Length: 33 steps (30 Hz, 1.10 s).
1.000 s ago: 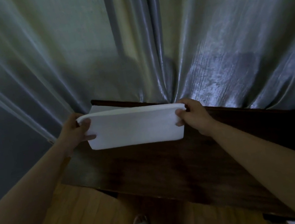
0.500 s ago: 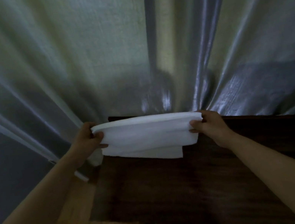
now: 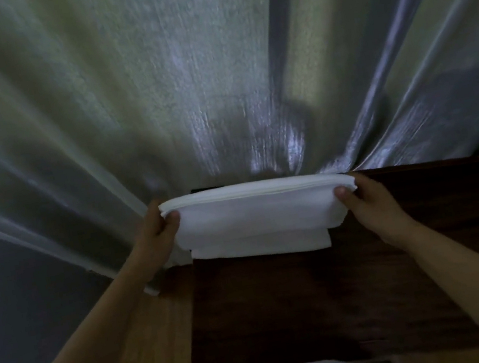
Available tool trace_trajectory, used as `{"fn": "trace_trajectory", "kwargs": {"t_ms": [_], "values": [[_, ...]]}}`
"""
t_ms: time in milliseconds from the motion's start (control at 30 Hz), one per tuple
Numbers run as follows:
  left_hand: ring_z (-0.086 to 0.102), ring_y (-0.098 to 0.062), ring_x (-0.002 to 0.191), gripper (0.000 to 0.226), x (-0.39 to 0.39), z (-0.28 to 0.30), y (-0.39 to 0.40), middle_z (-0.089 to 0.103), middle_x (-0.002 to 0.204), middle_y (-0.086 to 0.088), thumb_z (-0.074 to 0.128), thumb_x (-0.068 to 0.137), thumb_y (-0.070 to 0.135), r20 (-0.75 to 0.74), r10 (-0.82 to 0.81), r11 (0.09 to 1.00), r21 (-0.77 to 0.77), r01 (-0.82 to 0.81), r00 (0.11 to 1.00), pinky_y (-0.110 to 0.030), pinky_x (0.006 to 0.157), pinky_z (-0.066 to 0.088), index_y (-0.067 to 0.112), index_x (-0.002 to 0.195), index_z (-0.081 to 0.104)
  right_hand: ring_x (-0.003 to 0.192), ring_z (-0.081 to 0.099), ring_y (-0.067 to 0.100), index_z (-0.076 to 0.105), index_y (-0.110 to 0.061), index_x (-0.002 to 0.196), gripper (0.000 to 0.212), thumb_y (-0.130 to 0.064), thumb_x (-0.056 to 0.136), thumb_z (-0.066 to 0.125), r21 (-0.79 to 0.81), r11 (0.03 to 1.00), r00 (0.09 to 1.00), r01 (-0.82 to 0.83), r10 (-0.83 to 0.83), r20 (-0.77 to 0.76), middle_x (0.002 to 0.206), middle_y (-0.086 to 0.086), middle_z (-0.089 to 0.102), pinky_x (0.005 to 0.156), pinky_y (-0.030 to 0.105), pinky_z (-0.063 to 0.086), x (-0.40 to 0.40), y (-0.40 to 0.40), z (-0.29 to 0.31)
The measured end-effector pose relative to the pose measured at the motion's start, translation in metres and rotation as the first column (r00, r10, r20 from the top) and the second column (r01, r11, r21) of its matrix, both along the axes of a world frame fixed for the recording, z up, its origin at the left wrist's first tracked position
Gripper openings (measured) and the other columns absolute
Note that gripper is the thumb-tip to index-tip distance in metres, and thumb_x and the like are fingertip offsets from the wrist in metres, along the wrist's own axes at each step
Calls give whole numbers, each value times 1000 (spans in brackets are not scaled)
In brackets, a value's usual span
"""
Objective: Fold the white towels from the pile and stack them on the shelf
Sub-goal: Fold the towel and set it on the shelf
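Shimmering grey curtain (image 3: 183,79) hanging behind a dark wooden shelf (image 3: 329,293).
Left hand (image 3: 157,230) and right hand (image 3: 365,201) are gripping the soft folded white towel (image 3: 256,213) by its ends, over another towel (image 3: 261,245) lying at the shelf's back left corner.

Dim room. A silvery grey curtain (image 3: 214,74) hangs in long folds across the whole back, catching a faint sheen near its foot. Below it lies warm wooden floor (image 3: 140,356), and a dark wooden top (image 3: 329,293) reaches off to the right.
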<state>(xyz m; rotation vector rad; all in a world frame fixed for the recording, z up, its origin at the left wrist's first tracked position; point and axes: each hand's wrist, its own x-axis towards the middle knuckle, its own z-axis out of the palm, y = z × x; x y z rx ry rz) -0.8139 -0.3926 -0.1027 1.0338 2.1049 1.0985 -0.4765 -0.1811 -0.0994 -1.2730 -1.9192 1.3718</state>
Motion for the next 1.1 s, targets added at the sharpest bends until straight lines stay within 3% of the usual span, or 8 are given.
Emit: {"fn": "trace_trajectory", "kwargs": {"t_ms": [133, 267, 367, 567, 700, 867, 1033, 1100], "values": [[60, -17, 103, 41, 16, -28, -7, 59, 113, 0, 38, 104, 51, 75, 152, 988, 6, -152, 986, -40, 83, 55, 21, 128, 49, 97, 64, 0, 66, -26, 114, 15, -28, 103, 56, 20, 991, 991, 131, -131, -5, 106, -12, 70, 77, 23, 50, -5, -20, -24], [61, -19, 88, 28, 31, -58, -9, 56, 100, 2, 30, 106, 46, 46, 213, 976, -64, -210, 976, -35, 71, 49, 23, 118, 42, 89, 62, -4, 62, -26, 114, 17, -30, 107, 47, 0, 979, 978, 203, -203, 42, 99, -14, 65, 71, 15, 46, -11, -34, -54], [63, -23, 87, 27, 26, -78, 4, 58, 99, -2, 28, 107, 48, 18, 186, 972, -147, -182, 982, -42, 75, 54, 24, 117, 37, 88, 60, 14, 55, -25, 113, 17, -31, 108, 41, -6, 975, 964, 223, -220, 150, 92, -15, 58, 78, 30, 41, -26, -29, -76], [59, -11, 78, 34, -5, -108, 70, 57, 88, 0, 29, 108, 45, -82, 177, 951, -240, -192, 981, -34, 73, 45, 14, 114, 44, 100, 62, 33, 57, -7, 112, 28, -30, 108, 42, 82, 965, 927, 248, -262, 269, 99, 13, 64, 82, 33, 40, -55, 22, -114], [57, -19, 75, 37, -30, -132, 102, 55, 86, -3, 32, 109, 40, -141, 142, 943, -283, -177, 980, -34, 74, 43, 7, 114, 47, 108, 62, 44, 59, 0, 116, 40, -36, 107, 41, 58, 967, 892, 249, -252, 376, 113, 26, 66, 87, 39, 44, -70, 55, -141], [49, -12, 61, 36, -39, -154, 114, 48, 71, -1, 32, 109, 39, -193, 140, 926, -322, -198, 971, -28, 57, 37, 6, 105, 45, 104, 63, 48, 59, 4, 112, 51, -43, 107, 38, 71, 963, 846, 260, -262, 464, 110, 31, 65, 84, 43, 48, -83, 64, -155], [59, -20, 74, 42, -37, -164, 108, 58, 84, -5, 37, 106, 47, -188, 197, 916, -314, -249, 962, -38, 75, 50, 7, 110, 49, 101, 64, 48, 60, 3, 112, 48, -41, 107, 39, 127, 948, 834, 292, -318, 451, 107, 30, 66, 77, 39, 45, -80, 58, -156], [64, -25, 80, 44, -35, -162, 108, 63, 91, -9, 41, 104, 51, -220, 229, 891, -345, -295, 948, -38, 76, 51, 9, 112, 48, 99, 64, 48, 60, 3, 109, 49, -43, 106, 42, 136, 939, 815, 315, -341, 469, 105, 30, 67, 77, 40, 47, -82, 59, -158]]}}
